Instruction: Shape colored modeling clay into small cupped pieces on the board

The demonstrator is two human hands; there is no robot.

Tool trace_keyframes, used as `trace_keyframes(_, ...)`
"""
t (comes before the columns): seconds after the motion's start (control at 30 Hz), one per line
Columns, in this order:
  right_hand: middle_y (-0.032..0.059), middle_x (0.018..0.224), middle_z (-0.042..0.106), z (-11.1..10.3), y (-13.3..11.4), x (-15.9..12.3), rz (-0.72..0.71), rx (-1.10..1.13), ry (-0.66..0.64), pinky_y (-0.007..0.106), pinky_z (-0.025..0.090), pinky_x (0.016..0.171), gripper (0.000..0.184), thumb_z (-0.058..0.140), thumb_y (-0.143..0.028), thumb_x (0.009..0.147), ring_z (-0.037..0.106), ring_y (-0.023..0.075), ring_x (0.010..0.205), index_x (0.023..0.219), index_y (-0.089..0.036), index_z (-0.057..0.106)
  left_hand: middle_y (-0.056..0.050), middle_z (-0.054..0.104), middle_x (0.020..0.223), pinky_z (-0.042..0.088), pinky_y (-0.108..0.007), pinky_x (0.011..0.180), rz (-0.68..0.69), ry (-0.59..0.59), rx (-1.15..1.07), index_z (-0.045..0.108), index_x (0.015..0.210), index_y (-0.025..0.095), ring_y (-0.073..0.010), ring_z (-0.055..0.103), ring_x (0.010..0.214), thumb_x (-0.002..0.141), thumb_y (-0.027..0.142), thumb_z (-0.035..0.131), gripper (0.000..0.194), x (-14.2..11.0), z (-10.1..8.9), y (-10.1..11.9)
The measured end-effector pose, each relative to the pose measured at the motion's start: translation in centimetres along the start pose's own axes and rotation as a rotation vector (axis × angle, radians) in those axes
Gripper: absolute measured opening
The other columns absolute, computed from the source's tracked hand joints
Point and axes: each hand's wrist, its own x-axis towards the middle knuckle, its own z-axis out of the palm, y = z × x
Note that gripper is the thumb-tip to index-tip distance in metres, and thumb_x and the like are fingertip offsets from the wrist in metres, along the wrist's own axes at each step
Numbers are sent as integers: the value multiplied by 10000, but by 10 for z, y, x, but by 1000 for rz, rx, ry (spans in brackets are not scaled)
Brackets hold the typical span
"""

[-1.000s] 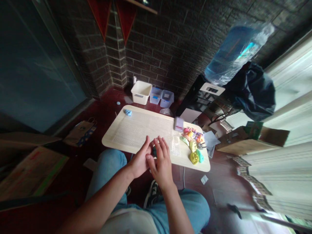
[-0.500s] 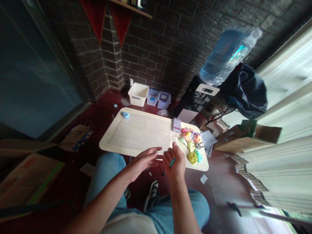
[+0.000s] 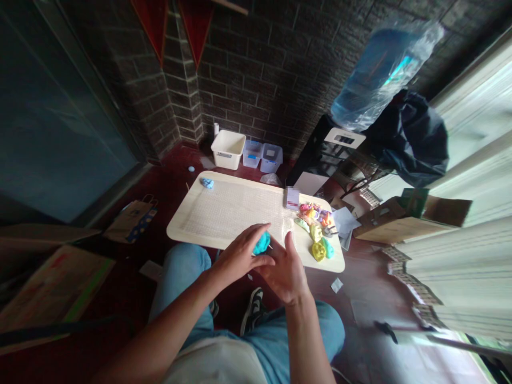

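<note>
A dark brick wall [image 3: 256,101] is seen behind the work, with two red pennants [image 3: 152,24] hung at its upper left; a white bin [image 3: 227,160] and two clear tubs [image 3: 252,160] are lined up on the dark red floor [image 3: 160,184] below it; to the right, a water dispenser [image 3: 310,154] is topped by a blue bottle [image 3: 372,74] wrapped in clear plastic, and a black bag [image 3: 416,138] is seen just beside it.

A pale table [image 3: 180,229] with rounded corners is set in front of the person's knees; most of its top is covered by a clear textured sheet [image 3: 232,208]; a blue lump [image 3: 207,183] is placed near the far left corner; at the right end, a cluster of small coloured lumps [image 3: 314,212] is gathered, with a yellow lump [image 3: 319,252] and a turquoise lump [image 3: 328,248] set side by side nearer the person.

A teal lump [image 3: 262,243] is held up in front of the table's near edge, between the two hands; it is gripped by the left hand [image 3: 238,253], whose fingers are curved over it and whose thumb is extended below; the right hand [image 3: 285,272] is opened wide, palm exposed and thumb raised, its other fingers partly hidden behind the left; whether the lump is touched by them cannot be told.
</note>
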Motion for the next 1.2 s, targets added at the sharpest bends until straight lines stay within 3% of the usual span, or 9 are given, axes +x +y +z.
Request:
trace_keyframes(0.2,84,1184,706,-27,11,-5,39,-206,161,447,378,1008,620,521,-720,818,625,272,1109,1176,-236,670,-53,671,923,516,-301,746,-280,143,-358,542,1002,194,-175,640,830,865,374,636,245,-4,-3,-3)
trace_keyframes(0.33,118,1069,744,-36,11,-7,-19,-236,229,440,394,992,571,535,-662,844,662,274,1046,1104,-182,704,55,560,591,431,-215,526,-396,144,-630,494,923,205,-100,510,526,874,368,603,202,-4,-4,-2)
trace_keyframes(0.53,112,1027,755,-21,12,-14,-196,-409,293,444,447,957,411,564,-533,893,692,260,967,1056,-184,709,101,376,484,241,-179,388,-556,306,-749,442,687,204,-47,319,388,811,326,619,248,-3,6,1)
trace_keyframes(0.63,73,1210,697,-7,14,-14,-434,-643,312,436,415,1030,304,583,-435,912,624,246,1136,1133,-254,685,95,377,492,219,-186,389,-615,303,-915,453,672,201,-51,319,401,790,324,651,262,-5,12,5)
trace_keyframes(0.8,21,1485,487,11,24,0,-773,-1133,255,519,161,1192,412,565,-320,927,375,250,1404,1339,-328,563,-15,645,837,462,-274,698,-677,97,-1370,624,971,208,-158,609,787,806,567,643,395,-4,12,17)
trace_keyframes(0.9,79,1311,621,13,33,12,-869,-1264,323,516,292,1115,328,627,-319,884,469,281,1282,1208,-281,662,-84,670,1030,462,-352,860,-780,8,-1649,619,1157,198,-241,620,1010,844,677,499,585,-2,4,22)
trace_keyframes(1.0,68,916,694,12,38,20,-919,-1193,426,416,439,904,106,645,-322,872,576,243,943,863,-258,729,-85,673,1021,473,-352,835,-843,9,-1796,624,1168,204,-238,638,967,874,659,463,565,-3,-4,23)
trace_keyframes(1.13,-7,547,528,11,34,24,-847,-745,606,284,406,590,450,572,-422,917,478,137,558,519,-213,554,-37,675,887,464,-301,745,-840,-21,-1869,645,1090,241,-182,642,808,872,622,517,457,-8,-6,21)
trace_keyframes(1.2,-37,443,425,13,28,26,-762,-453,593,253,327,469,559,547,-487,918,390,100,440,446,-207,440,-30,675,866,451,-288,730,-839,-42,-1848,634,1103,249,-167,638,772,873,607,533,437,-10,-4,20)
